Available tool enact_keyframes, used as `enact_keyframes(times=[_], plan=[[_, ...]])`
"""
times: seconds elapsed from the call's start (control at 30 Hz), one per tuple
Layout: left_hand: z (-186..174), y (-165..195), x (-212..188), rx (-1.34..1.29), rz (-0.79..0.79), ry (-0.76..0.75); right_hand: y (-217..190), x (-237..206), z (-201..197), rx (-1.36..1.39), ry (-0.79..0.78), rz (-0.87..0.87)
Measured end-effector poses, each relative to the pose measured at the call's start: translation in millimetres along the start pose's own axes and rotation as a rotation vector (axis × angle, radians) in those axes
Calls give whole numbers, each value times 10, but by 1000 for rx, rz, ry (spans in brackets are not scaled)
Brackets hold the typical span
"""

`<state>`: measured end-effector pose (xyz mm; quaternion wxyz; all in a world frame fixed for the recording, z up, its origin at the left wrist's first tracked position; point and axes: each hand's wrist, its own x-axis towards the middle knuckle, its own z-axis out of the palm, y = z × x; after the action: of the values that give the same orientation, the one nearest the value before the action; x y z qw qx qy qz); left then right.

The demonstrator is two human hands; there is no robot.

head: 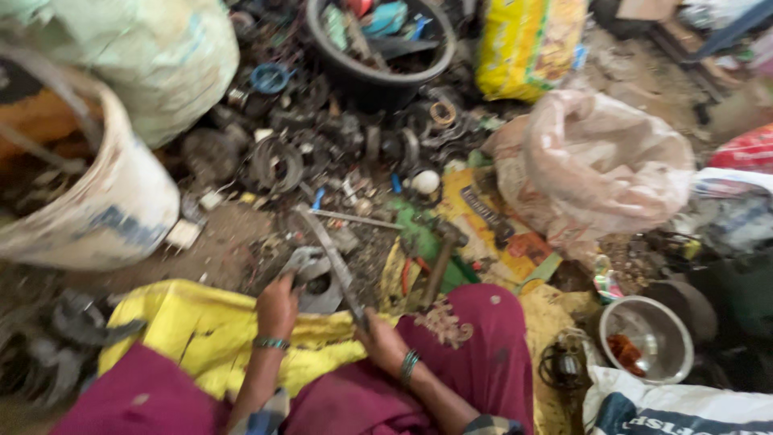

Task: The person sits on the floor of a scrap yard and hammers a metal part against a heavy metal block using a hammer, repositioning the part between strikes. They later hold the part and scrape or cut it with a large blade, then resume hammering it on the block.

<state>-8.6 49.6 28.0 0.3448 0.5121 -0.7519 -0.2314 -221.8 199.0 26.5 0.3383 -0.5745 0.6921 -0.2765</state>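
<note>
My left hand (278, 306) grips a grey metal part (310, 270) that rests on the dirt floor in front of my knees. My right hand (382, 342) is closed on the lower end of a long flat metal bar (330, 254), which slants up and left over that part. Both wrists carry green bangles. Maroon cloth (475, 346) and a yellow cloth (201, 322) cover my lap. A hammer (439, 262) lies just right of the bar. The picture is blurred.
A heap of dark metal rings and scrap (322, 153) fills the floor ahead. A white bucket (121, 201) stands left, a black tub (378, 76) at the back. A pinkish sack (604, 161), a yellow sack (523, 44) and a steel bowl (648, 338) sit right.
</note>
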Motion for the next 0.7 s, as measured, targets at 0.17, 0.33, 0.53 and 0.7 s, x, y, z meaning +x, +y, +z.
enact_keyframes(times=[0.17, 0.33, 0.53, 0.7], plan=[[-52, -62, 71, -33, -20, 91, -155, -57, -36, -42, 163, -77], [-121, -90, 165, 30, -92, 18, -578, -122, -168, -30, 156, -52], [-173, -157, 206, -35, -80, 3, -1180, -75, -416, 88, 305, -80], [-172, -191, 222, -45, -93, -14, -1146, -100, -561, 90, 456, -165]])
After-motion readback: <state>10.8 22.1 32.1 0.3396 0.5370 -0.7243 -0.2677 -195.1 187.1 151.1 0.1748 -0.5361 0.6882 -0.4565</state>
